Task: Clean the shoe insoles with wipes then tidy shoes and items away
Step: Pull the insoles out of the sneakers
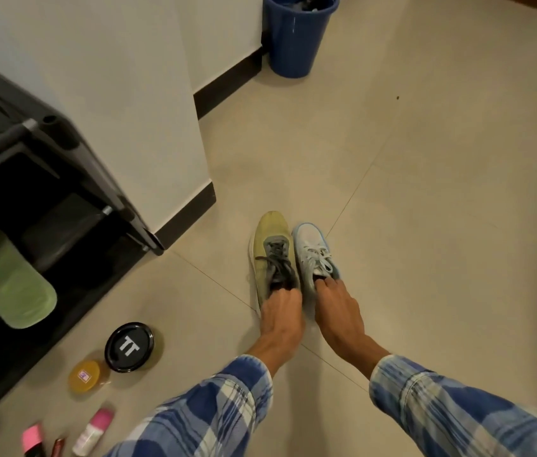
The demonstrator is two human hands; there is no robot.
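Two odd shoes stand side by side on the tiled floor, toes pointing away from me. The yellow-green shoe (pixel 272 249) with dark laces is on the left, and my left hand (pixel 280 315) grips its heel opening with fingers curled inside. Touching it on the right is the white and light-blue shoe (pixel 311 249), whose heel opening my right hand (pixel 338 306) holds the same way. No insole or wipe is visible.
A black shoe rack (pixel 72 179) stands at the left against the wall, with green slippers (pixel 13 278) on it. A black round tub (pixel 129 347), a yellow tin (pixel 89 377) and small pink-capped bottles (pixel 94 430) lie near it. A blue bin (pixel 295 34) stands far off.
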